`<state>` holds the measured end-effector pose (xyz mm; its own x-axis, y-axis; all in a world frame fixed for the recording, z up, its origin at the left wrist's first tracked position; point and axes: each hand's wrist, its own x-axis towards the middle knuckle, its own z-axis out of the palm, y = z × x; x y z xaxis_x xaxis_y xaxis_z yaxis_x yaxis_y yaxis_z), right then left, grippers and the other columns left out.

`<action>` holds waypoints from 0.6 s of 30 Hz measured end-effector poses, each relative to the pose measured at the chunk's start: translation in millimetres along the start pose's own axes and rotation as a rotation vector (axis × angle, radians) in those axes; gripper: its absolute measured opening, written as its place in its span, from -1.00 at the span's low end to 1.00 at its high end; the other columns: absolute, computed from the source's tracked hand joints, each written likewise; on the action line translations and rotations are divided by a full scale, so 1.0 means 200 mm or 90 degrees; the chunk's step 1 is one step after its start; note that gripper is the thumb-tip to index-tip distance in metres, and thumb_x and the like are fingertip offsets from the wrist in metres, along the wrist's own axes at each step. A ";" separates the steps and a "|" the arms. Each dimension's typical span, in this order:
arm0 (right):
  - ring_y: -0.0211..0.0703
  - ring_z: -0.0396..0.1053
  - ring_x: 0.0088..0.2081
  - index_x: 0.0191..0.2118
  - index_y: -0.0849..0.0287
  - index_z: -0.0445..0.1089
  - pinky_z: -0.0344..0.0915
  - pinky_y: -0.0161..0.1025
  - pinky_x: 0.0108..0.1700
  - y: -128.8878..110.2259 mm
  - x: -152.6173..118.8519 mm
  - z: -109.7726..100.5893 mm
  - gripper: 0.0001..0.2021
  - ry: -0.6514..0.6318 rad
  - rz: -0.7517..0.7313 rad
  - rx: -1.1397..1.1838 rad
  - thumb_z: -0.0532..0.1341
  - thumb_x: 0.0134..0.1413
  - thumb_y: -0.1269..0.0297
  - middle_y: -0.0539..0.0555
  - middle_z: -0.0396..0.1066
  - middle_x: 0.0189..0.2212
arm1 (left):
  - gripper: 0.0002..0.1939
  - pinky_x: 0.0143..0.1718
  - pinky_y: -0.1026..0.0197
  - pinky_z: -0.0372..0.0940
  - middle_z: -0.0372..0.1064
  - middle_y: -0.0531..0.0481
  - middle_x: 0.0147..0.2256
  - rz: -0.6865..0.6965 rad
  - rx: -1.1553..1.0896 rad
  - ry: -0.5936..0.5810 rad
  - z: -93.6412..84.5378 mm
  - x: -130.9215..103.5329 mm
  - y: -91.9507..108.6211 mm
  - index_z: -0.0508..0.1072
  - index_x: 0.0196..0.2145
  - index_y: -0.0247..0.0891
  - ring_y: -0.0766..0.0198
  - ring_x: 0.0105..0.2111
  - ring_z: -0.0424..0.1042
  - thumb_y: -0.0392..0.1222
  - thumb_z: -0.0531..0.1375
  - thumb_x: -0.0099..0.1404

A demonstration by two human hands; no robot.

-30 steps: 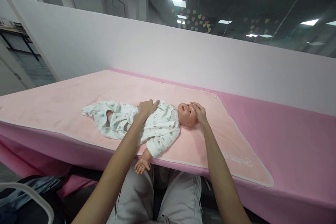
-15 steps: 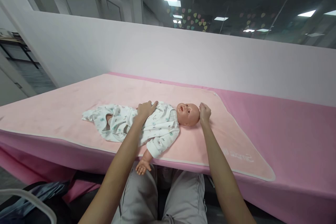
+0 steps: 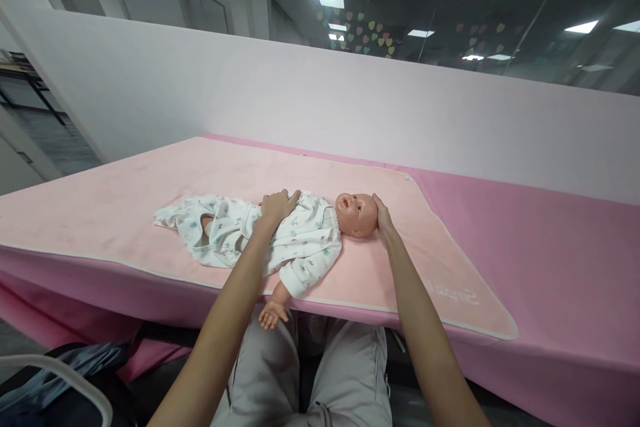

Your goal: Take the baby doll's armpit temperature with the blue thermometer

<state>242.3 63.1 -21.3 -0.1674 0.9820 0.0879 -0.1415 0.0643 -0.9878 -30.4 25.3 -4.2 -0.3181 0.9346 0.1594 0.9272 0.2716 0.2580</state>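
A baby doll (image 3: 306, 233) lies on its back on a peach mat (image 3: 170, 167), its head to the right and its legs to the left. It wears a white patterned outfit, and one of its arms hangs over the table's near edge. My left hand (image 3: 280, 207) rests on the doll's belly, its visible fingers stretched out over the cloth. At the other end, my right hand (image 3: 384, 215) is cupped against the crown of the doll's head (image 3: 357, 215), fingers extended along it. Part of that hand's fingers is hidden behind the head.
The mat lies on a table with a pink cover (image 3: 560, 260). Behind it runs a white partition (image 3: 350, 113) with dark glass above. At the lower left is a chair with a grey curved armrest (image 3: 65, 377) and dark cloth on it.
My right hand has gone from a closed fist beside the doll's head to an opened, cupped hand against its crown. My left hand stays on the belly. The view has shifted slightly.
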 end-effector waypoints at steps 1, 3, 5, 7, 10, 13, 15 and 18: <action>0.00 0.41 -0.13 -0.18 0.17 0.42 0.31 -0.08 -0.05 0.01 -0.01 -0.01 -0.41 -0.052 0.044 0.039 -0.06 0.00 -0.21 0.11 0.49 -0.19 | -0.32 -0.06 0.01 0.08 0.44 -0.31 -0.19 0.003 0.000 0.001 0.00 0.00 0.00 0.40 -0.15 -0.37 -0.07 -0.12 0.37 0.20 -0.27 0.26; 0.02 0.42 -0.12 -0.12 0.14 0.40 0.33 -0.05 -0.07 0.01 -0.03 -0.02 -0.36 -0.116 0.104 0.076 -0.12 0.00 -0.25 0.10 0.47 -0.15 | -0.33 -0.06 0.01 0.08 0.44 -0.32 -0.18 0.010 -0.001 0.006 0.00 0.00 0.00 0.40 -0.15 -0.37 -0.07 -0.13 0.37 0.19 -0.26 0.26; 0.04 0.42 -0.12 -0.12 0.16 0.39 0.33 -0.01 -0.09 0.00 -0.04 -0.02 -0.34 -0.111 0.115 0.045 -0.14 0.00 -0.26 0.14 0.46 -0.15 | -0.33 -0.06 0.01 0.08 0.44 -0.32 -0.18 0.013 -0.003 0.010 0.00 0.00 -0.01 0.40 -0.15 -0.37 -0.07 -0.12 0.37 0.19 -0.26 0.26; 0.06 0.41 -0.13 -0.15 0.18 0.40 0.32 0.01 -0.10 -0.03 -0.04 -0.03 -0.36 -0.030 0.035 -0.063 -0.11 0.00 -0.26 0.20 0.47 -0.19 | -0.33 -0.06 0.01 0.08 0.44 -0.32 -0.19 0.012 -0.004 0.009 0.00 0.00 -0.01 0.40 -0.15 -0.37 -0.07 -0.12 0.37 0.19 -0.27 0.26; 0.02 0.32 -0.01 -0.10 0.14 0.38 0.23 -0.02 0.01 -0.07 -0.03 -0.02 -0.47 0.132 -0.153 -0.216 -0.02 0.03 -0.17 0.19 0.42 -0.13 | -0.33 -0.05 0.00 0.07 0.44 -0.32 -0.19 0.009 -0.007 0.012 0.00 0.00 0.00 0.40 -0.14 -0.37 -0.06 -0.11 0.37 0.19 -0.26 0.26; -0.05 0.18 0.11 -0.06 0.08 0.35 0.09 -0.07 0.13 -0.08 -0.05 0.02 -0.56 0.169 -0.217 -0.245 0.02 0.06 -0.06 0.13 0.35 -0.03 | -0.33 -0.05 0.00 0.07 0.44 -0.31 -0.19 0.010 -0.009 0.015 0.00 0.00 0.00 0.40 -0.15 -0.37 -0.06 -0.11 0.37 0.19 -0.26 0.26; -0.05 0.18 0.10 -0.11 0.08 0.38 0.03 -0.08 0.17 -0.08 -0.06 0.05 -0.63 0.156 -0.249 -0.275 0.07 0.04 0.01 0.11 0.36 -0.04 | -0.33 -0.06 0.00 0.08 0.44 -0.31 -0.20 0.012 -0.010 0.016 0.00 0.00 0.00 0.40 -0.15 -0.38 -0.07 -0.12 0.37 0.19 -0.26 0.26; -0.05 0.27 0.01 -0.22 0.10 0.44 0.08 -0.09 0.14 -0.07 -0.08 0.09 -0.71 0.111 -0.305 -0.354 0.10 0.01 0.09 0.10 0.41 -0.10 | -0.34 -0.06 0.00 0.08 0.44 -0.31 -0.20 0.013 -0.012 0.019 0.00 -0.01 0.00 0.40 -0.15 -0.37 -0.07 -0.12 0.37 0.18 -0.25 0.26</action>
<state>229.9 43.9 -6.0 -0.0478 0.8347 0.5486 0.3616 0.5264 -0.7695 -30.1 23.7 -4.2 -0.3046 0.9327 0.1930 0.9299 0.2474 0.2722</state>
